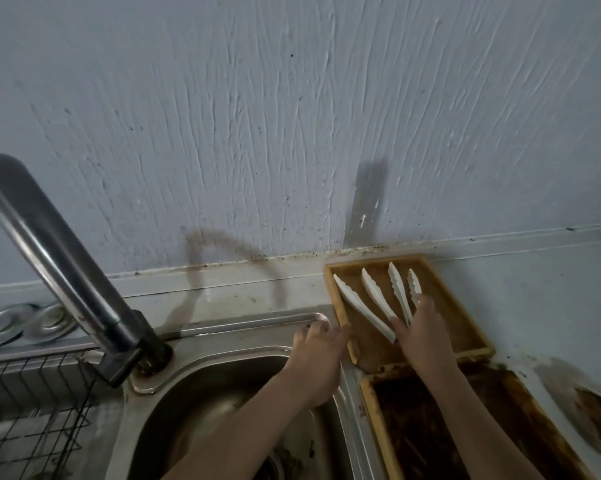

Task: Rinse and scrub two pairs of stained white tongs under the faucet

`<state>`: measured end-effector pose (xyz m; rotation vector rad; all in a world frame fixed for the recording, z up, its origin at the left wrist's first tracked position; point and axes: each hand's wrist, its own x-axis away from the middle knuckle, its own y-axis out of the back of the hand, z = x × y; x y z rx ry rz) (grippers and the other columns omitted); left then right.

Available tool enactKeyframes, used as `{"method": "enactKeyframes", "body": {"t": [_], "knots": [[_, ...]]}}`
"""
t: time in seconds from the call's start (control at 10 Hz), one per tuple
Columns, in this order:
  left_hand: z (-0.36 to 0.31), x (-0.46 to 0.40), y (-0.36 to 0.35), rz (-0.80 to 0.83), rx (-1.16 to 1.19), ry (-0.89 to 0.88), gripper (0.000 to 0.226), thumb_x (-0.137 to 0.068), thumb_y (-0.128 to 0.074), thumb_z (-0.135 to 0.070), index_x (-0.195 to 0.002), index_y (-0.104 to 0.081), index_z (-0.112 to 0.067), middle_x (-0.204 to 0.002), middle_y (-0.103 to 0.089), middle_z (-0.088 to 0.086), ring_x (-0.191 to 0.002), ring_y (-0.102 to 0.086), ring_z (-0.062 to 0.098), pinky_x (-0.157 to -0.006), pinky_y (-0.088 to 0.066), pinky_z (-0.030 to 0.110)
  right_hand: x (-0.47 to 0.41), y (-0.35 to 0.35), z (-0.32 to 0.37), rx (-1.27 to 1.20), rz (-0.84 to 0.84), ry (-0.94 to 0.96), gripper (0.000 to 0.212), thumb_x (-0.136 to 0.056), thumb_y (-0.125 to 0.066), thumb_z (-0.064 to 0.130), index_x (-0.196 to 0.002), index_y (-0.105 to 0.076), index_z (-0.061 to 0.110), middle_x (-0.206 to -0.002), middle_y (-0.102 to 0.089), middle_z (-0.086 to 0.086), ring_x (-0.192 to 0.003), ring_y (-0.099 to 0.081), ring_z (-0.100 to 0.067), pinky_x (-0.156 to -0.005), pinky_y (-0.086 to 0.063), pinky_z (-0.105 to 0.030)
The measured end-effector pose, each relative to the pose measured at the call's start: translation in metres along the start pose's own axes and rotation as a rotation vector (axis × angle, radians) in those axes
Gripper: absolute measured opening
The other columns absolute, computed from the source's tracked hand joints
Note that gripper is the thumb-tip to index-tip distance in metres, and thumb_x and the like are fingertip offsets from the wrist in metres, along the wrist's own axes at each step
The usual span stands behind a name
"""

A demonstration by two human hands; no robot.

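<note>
- Tongs (378, 299) lie in two white pairs on the far wooden tray (465, 327), right of the sink (243, 372); their tips fan toward the far wall, hinge ends toward the near side
- right hand (422, 332) covers the hinge ends, fingers along the handles; whether it pinches them I cannot tell
- left hand (318, 353) rests with loosely spread fingers on the sink rim at the tray's left edge, holding nothing
- faucet (60, 261) stands well to the left; the lift must carry the tongs leftward over the sink

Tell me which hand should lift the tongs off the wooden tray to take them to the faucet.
Right. The right hand already rests on the handle ends of the white tongs in the wooden tray. The left hand is at the tray's left edge by the sink, touching no tongs.
</note>
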<state>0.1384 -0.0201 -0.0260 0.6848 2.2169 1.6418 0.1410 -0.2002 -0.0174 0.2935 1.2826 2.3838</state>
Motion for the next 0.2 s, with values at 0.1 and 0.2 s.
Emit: {"method": "enactKeyframes", "body": {"t": [0.1, 0.2], "knots": [[0.002, -0.002, 0.007, 0.034, 0.082, 0.000, 0.066, -0.087, -0.045, -0.005, -0.145, -0.025, -0.027, -0.140, -0.047, 0.002, -0.137, -0.026, 0.024, -0.112, -0.017, 0.044, -0.002, 0.001, 0.001, -0.008, 0.010, 0.008, 0.064, -0.086, -0.061, 0.031, -0.136, -0.032, 0.005, -0.128, -0.054, -0.017, -0.114, -0.055, -0.032, -0.090, -0.048, -0.039], [0.008, -0.007, 0.019, -0.003, 0.220, 0.017, 0.056, -0.090, -0.040, -0.014, -0.141, -0.033, -0.035, -0.129, -0.057, -0.005, -0.132, -0.036, 0.018, -0.110, -0.020, 0.042, 0.001, 0.005, 0.001, 0.050, -0.046, 0.066, 0.060, -0.087, -0.057, 0.037, -0.135, -0.037, 0.008, -0.132, -0.052, -0.014, -0.119, -0.052, -0.030, -0.097, -0.047, -0.042]]}}
